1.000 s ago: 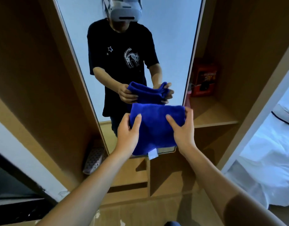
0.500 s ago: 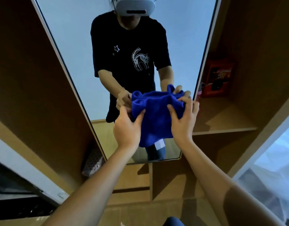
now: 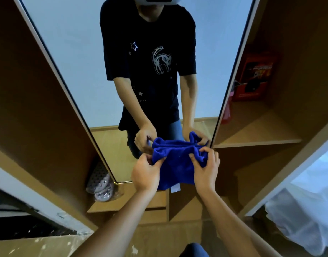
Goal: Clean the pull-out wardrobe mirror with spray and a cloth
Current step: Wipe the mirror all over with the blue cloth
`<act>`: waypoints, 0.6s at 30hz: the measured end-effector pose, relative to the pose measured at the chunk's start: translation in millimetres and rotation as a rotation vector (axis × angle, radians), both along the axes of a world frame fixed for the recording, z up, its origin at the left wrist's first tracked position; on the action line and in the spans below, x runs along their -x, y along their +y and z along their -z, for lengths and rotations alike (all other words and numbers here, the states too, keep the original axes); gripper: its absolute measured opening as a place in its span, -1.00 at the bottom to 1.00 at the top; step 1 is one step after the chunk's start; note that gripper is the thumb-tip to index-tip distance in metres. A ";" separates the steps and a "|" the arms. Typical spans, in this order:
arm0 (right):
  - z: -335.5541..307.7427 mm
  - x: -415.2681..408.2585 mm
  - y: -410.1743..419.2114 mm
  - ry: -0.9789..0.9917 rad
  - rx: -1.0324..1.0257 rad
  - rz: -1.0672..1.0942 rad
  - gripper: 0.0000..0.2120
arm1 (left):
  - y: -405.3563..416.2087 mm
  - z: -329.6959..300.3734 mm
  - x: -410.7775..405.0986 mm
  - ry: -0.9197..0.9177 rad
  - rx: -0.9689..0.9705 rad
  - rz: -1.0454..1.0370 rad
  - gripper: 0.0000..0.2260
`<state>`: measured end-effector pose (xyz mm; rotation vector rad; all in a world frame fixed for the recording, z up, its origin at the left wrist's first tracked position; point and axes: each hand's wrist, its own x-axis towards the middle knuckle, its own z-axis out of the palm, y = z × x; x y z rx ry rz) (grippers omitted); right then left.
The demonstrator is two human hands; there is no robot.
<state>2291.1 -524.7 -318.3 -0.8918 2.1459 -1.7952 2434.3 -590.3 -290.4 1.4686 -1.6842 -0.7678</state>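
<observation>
A tall pull-out mirror (image 3: 81, 58) stands straight ahead between the wardrobe's wooden panels and reflects me. In front of its lower part I hold a blue cloth (image 3: 176, 164), bunched at the top, with a white tag hanging from its bottom edge. My left hand (image 3: 145, 172) pinches the cloth's left side. My right hand (image 3: 205, 167) grips its right side with curled fingers. The cloth's upper edge lies close to the glass; whether it touches I cannot tell. No spray bottle is in view.
A wooden shelf (image 3: 257, 138) on the right carries a red box (image 3: 254, 75). Slippers in a plastic bag (image 3: 100, 182) lie at the mirror's lower left. Drawers (image 3: 155, 208) sit below the mirror. White bedding (image 3: 305, 216) lies at the far right.
Both hands have gone from holding the cloth flat to gathering its top into a bunch. The hands and the cloth now sit lower on the mirror, by its bottom edge.
</observation>
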 end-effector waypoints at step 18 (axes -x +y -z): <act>26.7 7.1 13.2 0.058 0.100 0.012 -0.83 | 22.4 52.9 28.8 0.367 -0.003 0.079 -0.71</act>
